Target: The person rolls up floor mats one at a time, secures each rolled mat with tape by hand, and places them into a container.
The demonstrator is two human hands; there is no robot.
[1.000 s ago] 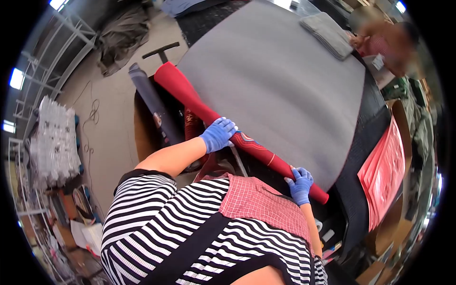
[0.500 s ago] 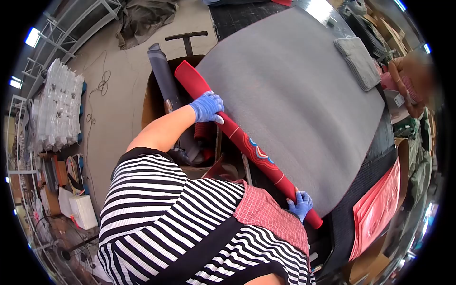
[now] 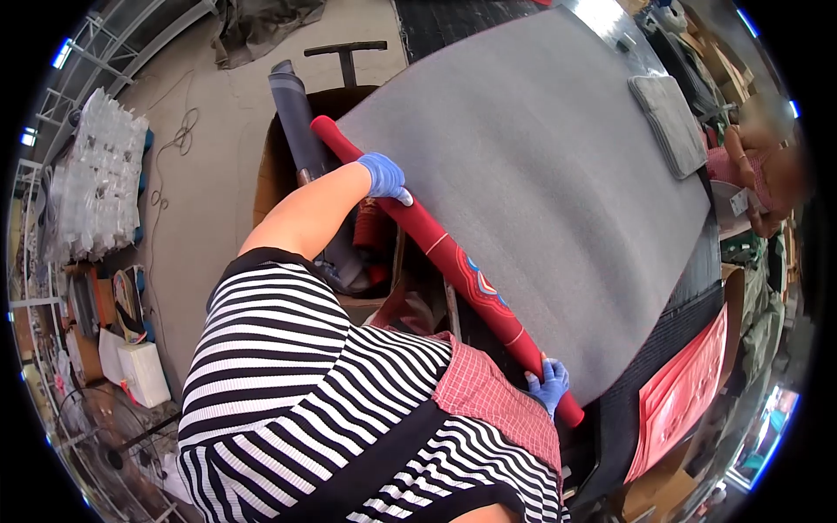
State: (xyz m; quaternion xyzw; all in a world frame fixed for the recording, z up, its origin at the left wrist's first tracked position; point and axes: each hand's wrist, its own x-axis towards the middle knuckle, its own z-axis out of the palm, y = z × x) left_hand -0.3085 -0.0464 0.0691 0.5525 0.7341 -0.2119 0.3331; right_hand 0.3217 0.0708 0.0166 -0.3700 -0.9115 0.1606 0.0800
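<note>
A large mat (image 3: 540, 183) lies grey side up, its near edge wound into a red roll (image 3: 501, 322) with a blue and white printed design. My left hand (image 3: 386, 179), in a blue fingerless-looking glove, is closed over the upper left part of the roll. Near the roll's lower right end, my right hand (image 3: 549, 383), gloved alike, grips it with the thumb on the near side. Part of the fingers of both hands is hidden by the roll or the glove.
Left of the mat, a cardboard box (image 3: 268, 179) holds rolled mats, among them a dark grey roll (image 3: 292, 105). A folded grey mat (image 3: 670, 126) rests on the far right edge. Pink printed sheets (image 3: 684, 397) lie at right. A person (image 3: 745, 170) stands beyond the table.
The loose, flared upper end of the red roll is now a tighter tube. My left hand has turned over the roll, and my right hand stays near the lower end.
</note>
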